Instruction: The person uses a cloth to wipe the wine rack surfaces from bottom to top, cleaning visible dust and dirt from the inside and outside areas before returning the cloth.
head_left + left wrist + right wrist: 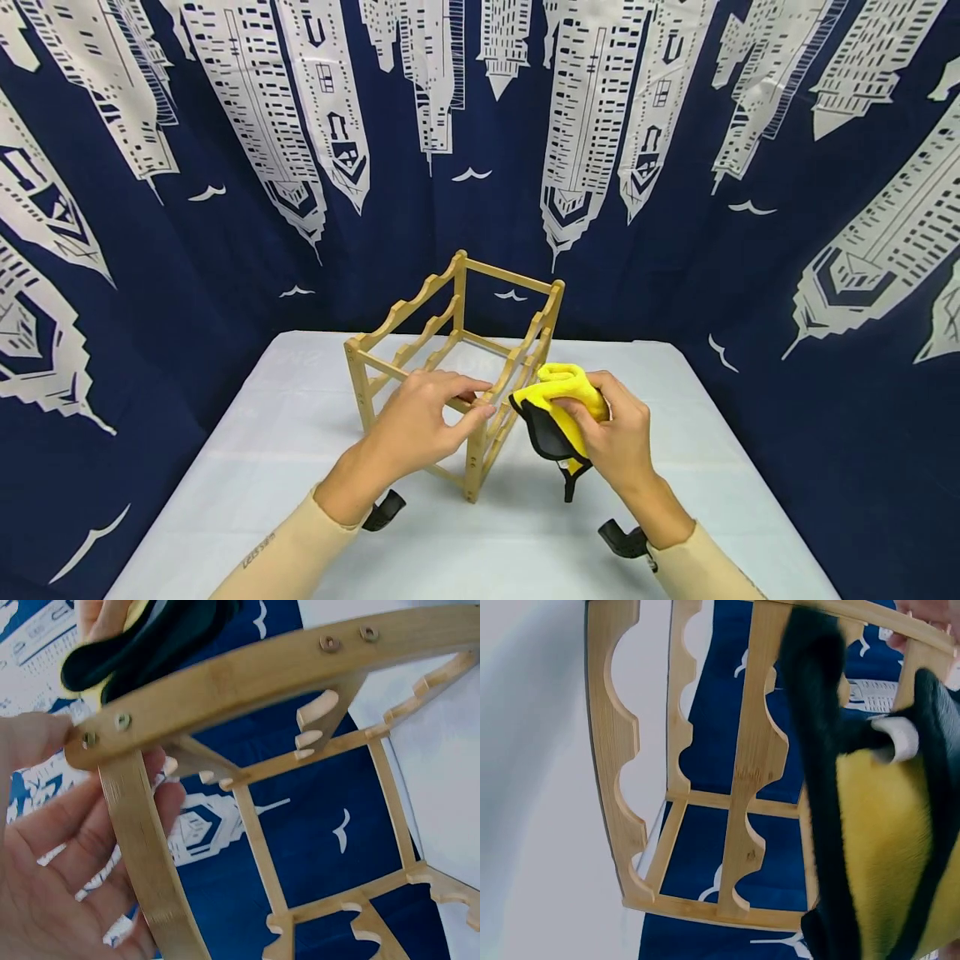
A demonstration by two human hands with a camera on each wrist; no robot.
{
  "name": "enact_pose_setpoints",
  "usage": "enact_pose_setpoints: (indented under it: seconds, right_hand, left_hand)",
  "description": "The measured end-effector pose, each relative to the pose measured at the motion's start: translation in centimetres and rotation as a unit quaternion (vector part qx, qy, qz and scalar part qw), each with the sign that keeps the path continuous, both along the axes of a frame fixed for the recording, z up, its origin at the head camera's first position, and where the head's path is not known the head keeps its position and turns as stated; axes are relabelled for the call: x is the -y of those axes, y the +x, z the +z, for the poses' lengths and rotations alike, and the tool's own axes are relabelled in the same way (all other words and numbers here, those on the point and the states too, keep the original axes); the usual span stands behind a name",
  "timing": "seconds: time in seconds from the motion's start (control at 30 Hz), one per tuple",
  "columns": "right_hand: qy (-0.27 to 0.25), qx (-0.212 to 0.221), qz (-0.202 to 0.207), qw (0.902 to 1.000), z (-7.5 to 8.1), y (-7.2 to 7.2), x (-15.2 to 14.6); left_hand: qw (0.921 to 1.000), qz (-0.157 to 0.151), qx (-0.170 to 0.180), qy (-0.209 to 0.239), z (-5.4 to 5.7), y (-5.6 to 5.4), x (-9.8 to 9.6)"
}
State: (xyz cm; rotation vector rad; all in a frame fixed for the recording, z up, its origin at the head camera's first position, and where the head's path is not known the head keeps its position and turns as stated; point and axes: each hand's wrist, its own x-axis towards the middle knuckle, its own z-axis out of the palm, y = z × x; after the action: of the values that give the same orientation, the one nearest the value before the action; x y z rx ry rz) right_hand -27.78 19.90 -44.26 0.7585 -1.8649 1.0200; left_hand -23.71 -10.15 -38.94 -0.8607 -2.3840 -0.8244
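Observation:
A light wooden wine rack (475, 462) with scalloped rails stands upright on the table. My left hand (427, 417) grips its near right top corner, thumb on the near side and fingers curled round the top bar (146, 840). To the right of that corner, my right hand (622, 433) pinches a folded yellow cloth (570, 387) with a dark grey back and black edging. One cloth corner hangs down with a small white tag (901, 739). In the right wrist view the cloth overlaps the rack's scalloped rails (757, 757).
A white-covered table (262, 450) lies under the rack. Dark blue fabric (495, 217) with a white skyline print hangs behind and at both sides. Black camera mounts (385, 510) sit at both wrists.

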Motion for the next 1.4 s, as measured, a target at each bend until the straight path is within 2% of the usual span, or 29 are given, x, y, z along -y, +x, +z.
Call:
enact_pose_setpoints:
  seconds: [0.13,0.27,0.37,0.5,0.8,1.0,1.17,1.4]
  right_hand:
    - [-0.034,0.032,-0.033,0.9983,0.3,0.2,-0.2]
    - [-0.064,0.086,-0.026,0.9939,0.4,0.6,-0.1]
    - [-0.075,0.107,-0.017,0.9913,0.3,0.8,-0.1]
    - [-0.078,0.111,-0.022,0.9904,-0.1,0.9,-0.2]
    - [-0.104,0.122,-0.034,0.9865,-0.8,1.2,-1.1]
    - [-0.111,0.13,-0.04,0.9845,-1.2,1.5,-2.0]
    - [-0.112,0.15,-0.044,0.9813,-1.5,1.8,-2.5]
    - [-0.113,0.159,-0.048,0.9796,-1.5,1.8,-2.8]
  left_hand:
    - [0.9972,0.044,-0.047,-0.038,-0.1,0.4,-0.9]
    - [0.9945,0.061,-0.073,-0.043,-0.2,0.7,-1.4]
    - [0.9943,0.057,-0.082,-0.038,-0.2,0.9,-1.5]
    - [0.9941,0.048,-0.092,-0.031,-0.8,1.1,-1.1]
    - [0.991,0.02,-0.132,-0.013,-1.7,1.8,0.8]
    - [0.9909,-0.004,-0.134,0.006,-2.1,2.1,2.3]
    - [0.9897,-0.03,-0.139,0.014,-2.5,1.9,3.5]
    - [0.9903,-0.03,-0.136,0.01,-2.3,1.5,5.1]
